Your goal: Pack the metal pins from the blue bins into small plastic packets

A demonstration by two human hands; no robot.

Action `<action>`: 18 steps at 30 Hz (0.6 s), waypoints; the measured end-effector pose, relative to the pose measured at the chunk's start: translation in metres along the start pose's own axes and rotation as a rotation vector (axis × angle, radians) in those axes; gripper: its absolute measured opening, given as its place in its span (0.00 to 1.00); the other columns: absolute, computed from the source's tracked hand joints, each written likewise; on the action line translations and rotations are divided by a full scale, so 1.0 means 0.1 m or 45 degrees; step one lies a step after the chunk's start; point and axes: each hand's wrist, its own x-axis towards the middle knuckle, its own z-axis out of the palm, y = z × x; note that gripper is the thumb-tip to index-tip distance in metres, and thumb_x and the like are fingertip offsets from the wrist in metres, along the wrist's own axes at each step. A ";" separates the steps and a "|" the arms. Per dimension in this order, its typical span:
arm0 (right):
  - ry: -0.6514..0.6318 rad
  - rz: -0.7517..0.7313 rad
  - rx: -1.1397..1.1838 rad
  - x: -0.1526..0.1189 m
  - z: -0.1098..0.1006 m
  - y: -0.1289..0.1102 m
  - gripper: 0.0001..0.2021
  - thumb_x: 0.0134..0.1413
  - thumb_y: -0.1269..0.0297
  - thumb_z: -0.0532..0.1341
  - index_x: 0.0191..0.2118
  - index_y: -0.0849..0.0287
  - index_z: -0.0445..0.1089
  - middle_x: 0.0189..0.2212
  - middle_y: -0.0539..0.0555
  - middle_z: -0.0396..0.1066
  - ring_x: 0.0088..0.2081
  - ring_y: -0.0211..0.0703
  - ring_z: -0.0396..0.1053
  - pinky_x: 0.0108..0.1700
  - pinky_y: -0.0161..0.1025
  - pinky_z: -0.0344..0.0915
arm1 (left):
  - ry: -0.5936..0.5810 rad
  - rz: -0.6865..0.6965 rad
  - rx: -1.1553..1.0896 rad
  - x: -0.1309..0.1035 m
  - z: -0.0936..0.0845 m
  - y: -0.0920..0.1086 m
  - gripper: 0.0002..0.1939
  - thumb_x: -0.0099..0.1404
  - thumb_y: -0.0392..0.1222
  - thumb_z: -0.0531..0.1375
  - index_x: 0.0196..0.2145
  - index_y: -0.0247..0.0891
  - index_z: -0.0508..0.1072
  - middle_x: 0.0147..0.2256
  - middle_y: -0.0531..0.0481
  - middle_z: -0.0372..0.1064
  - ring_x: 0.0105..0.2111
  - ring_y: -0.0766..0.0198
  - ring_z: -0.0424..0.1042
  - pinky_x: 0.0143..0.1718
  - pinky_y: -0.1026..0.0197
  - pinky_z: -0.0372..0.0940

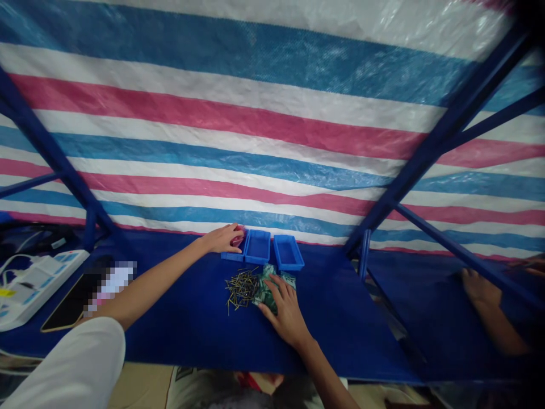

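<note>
My left hand (225,238) reaches to the leftmost blue tray (232,257), its fingers closed around a small pinkish-red thing (239,236), which looks like a packet; the fingers partly cover it. My right hand (284,307) lies with spread fingers over green-and-white packets (263,288), touching them from above. Just left of these packets is a loose pile of thin, brass-coloured screws or nails (242,287). Behind the pile stand a middle blue tray (258,260) and a right blue tray (291,266), with a gap between them.
A white power strip (63,272) with plugs and a dark phone-like slab (68,304) lie on the blue table (183,324) at left. Blue metal struts (409,165) rise at both sides before a striped tarp (238,125). Another person's hand (481,287) rests at far right.
</note>
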 end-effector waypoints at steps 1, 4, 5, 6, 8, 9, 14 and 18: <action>0.000 0.004 0.005 0.00 0.00 0.00 0.29 0.71 0.52 0.61 0.72 0.46 0.56 0.69 0.59 0.60 0.69 0.60 0.58 0.67 0.61 0.60 | -0.003 -0.020 0.005 0.00 -0.01 0.00 0.27 0.66 0.61 0.65 0.54 0.40 0.72 0.52 0.40 0.64 0.49 0.49 0.70 0.52 0.54 0.65; -0.005 0.015 0.015 0.00 -0.02 0.00 0.28 0.71 0.52 0.60 0.71 0.47 0.57 0.69 0.59 0.60 0.69 0.59 0.59 0.67 0.60 0.61 | 0.004 -0.085 0.009 0.01 -0.03 0.00 0.22 0.65 0.53 0.66 0.52 0.40 0.72 0.49 0.42 0.65 0.43 0.53 0.71 0.48 0.55 0.66; -0.008 0.017 0.017 0.00 -0.02 0.00 0.28 0.71 0.52 0.60 0.71 0.48 0.57 0.69 0.59 0.60 0.69 0.59 0.59 0.67 0.59 0.61 | 0.012 -0.093 0.008 0.01 -0.04 0.00 0.19 0.66 0.49 0.65 0.52 0.40 0.72 0.49 0.43 0.65 0.42 0.54 0.71 0.48 0.56 0.66; -0.012 0.018 0.019 0.01 -0.03 0.00 0.28 0.71 0.52 0.60 0.71 0.48 0.57 0.69 0.59 0.60 0.69 0.59 0.59 0.67 0.59 0.61 | 0.022 -0.090 0.005 0.01 -0.05 0.00 0.17 0.67 0.45 0.63 0.52 0.40 0.72 0.49 0.42 0.65 0.42 0.54 0.71 0.47 0.56 0.65; -0.017 0.019 0.022 0.01 -0.02 0.00 0.27 0.71 0.52 0.60 0.71 0.49 0.58 0.69 0.60 0.60 0.69 0.59 0.59 0.67 0.59 0.61 | 0.047 -0.061 -0.016 0.01 -0.06 -0.02 0.19 0.69 0.39 0.59 0.56 0.41 0.71 0.50 0.42 0.66 0.43 0.55 0.71 0.48 0.57 0.65; -0.019 0.020 0.024 0.01 -0.02 0.00 0.27 0.71 0.52 0.60 0.70 0.50 0.59 0.69 0.60 0.60 0.69 0.59 0.59 0.67 0.59 0.60 | 0.056 -0.043 -0.033 0.00 -0.06 -0.02 0.22 0.69 0.37 0.58 0.60 0.42 0.69 0.52 0.41 0.66 0.43 0.54 0.72 0.48 0.57 0.65; 0.009 0.011 0.034 0.00 0.00 0.02 0.28 0.71 0.52 0.61 0.70 0.50 0.59 0.69 0.60 0.61 0.68 0.59 0.60 0.67 0.59 0.61 | 0.121 -0.112 -0.119 -0.01 -0.01 -0.06 0.37 0.69 0.37 0.58 0.73 0.38 0.51 0.56 0.35 0.69 0.49 0.48 0.73 0.50 0.54 0.65; 0.046 0.003 0.027 0.00 0.00 0.02 0.29 0.69 0.53 0.63 0.71 0.48 0.58 0.68 0.59 0.62 0.67 0.59 0.61 0.66 0.58 0.63 | 0.177 -0.141 -0.155 -0.01 -0.07 -0.05 0.32 0.68 0.37 0.60 0.68 0.33 0.60 0.56 0.32 0.71 0.52 0.45 0.73 0.52 0.51 0.66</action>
